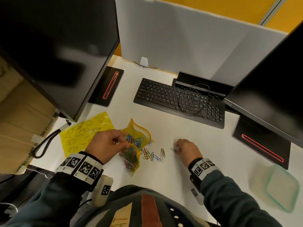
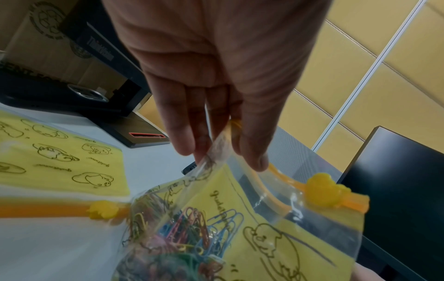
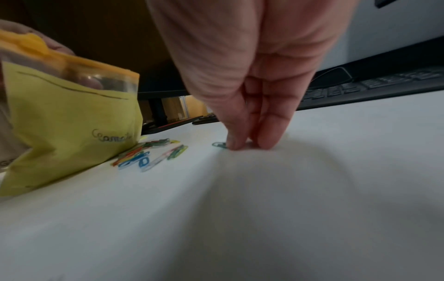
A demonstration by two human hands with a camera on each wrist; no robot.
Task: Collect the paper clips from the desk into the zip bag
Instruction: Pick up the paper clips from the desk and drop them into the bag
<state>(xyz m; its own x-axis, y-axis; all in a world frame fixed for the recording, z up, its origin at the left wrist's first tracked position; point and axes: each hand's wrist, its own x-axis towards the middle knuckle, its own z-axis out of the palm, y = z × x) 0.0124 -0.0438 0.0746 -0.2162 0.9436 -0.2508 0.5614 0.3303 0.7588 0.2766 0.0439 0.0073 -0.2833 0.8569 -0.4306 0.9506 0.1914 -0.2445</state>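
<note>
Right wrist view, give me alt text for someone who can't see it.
The right hand presses its fingers onto a green paper clip on the white desk. To the left, loose paper clips lie beside a yellow zip bag.

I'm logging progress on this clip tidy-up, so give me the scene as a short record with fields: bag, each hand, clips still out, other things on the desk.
bag: zip bag, open at the top, many coloured clips inside
left hand: left hand pinches the bag's rim
right hand: right hand, fingers down on the desk at a green clip
clips still out: loose clips beside the bag
other things: second yellow bag lying flat, keyboard, lidded container
</note>
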